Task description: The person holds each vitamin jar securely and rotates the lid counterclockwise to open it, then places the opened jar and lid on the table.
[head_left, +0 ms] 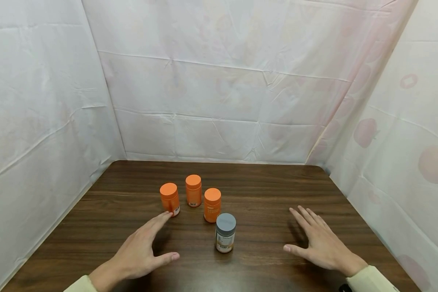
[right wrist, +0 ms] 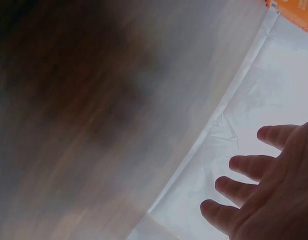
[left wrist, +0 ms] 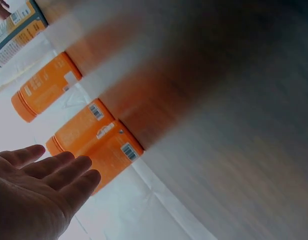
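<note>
Three orange bottles stand upright on the table: a left one (head_left: 170,200), a back one (head_left: 194,191) and a front one (head_left: 212,207). Nearer the person is a bottle with a grey lid (head_left: 225,234) and a pale label. My left hand (head_left: 136,249) is held with fingers extended and thumb apart; its fingertips overlap the base of the left orange bottle in the head view, and I cannot tell whether they touch. Over the right side of the table, my right hand (head_left: 321,245) has its fingers spread and holds nothing. All lids are on.
The dark wood-grain table (head_left: 270,194) has white sheeting (head_left: 219,93) hanging behind it and on both sides. The right-hand sheet (head_left: 398,162) has faint red fruit prints. Pale sleeves cover both wrists, and a black band shows at the right one.
</note>
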The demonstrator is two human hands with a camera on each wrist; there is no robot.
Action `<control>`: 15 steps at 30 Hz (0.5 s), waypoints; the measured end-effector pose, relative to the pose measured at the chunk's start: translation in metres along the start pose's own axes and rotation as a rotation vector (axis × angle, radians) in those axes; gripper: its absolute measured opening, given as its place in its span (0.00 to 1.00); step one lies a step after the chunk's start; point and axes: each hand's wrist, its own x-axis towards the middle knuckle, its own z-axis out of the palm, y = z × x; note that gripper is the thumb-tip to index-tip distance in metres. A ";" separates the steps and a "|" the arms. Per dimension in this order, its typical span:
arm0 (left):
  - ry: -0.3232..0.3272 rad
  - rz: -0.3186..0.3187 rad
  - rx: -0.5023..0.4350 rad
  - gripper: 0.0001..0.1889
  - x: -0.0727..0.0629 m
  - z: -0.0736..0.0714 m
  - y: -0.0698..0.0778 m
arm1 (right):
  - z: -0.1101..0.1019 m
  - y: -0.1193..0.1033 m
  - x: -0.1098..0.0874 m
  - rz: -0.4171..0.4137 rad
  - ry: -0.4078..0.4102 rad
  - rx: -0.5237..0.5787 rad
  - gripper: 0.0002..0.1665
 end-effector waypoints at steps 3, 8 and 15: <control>-0.008 -0.016 -0.016 0.50 0.002 0.001 0.003 | 0.001 -0.003 0.000 -0.002 -0.002 0.014 0.61; 0.010 -0.014 -0.031 0.51 0.004 0.004 0.008 | 0.001 -0.008 -0.001 -0.004 0.006 0.017 0.60; 0.018 -0.004 -0.042 0.51 0.007 0.010 0.014 | 0.003 -0.012 -0.001 -0.016 0.014 0.026 0.58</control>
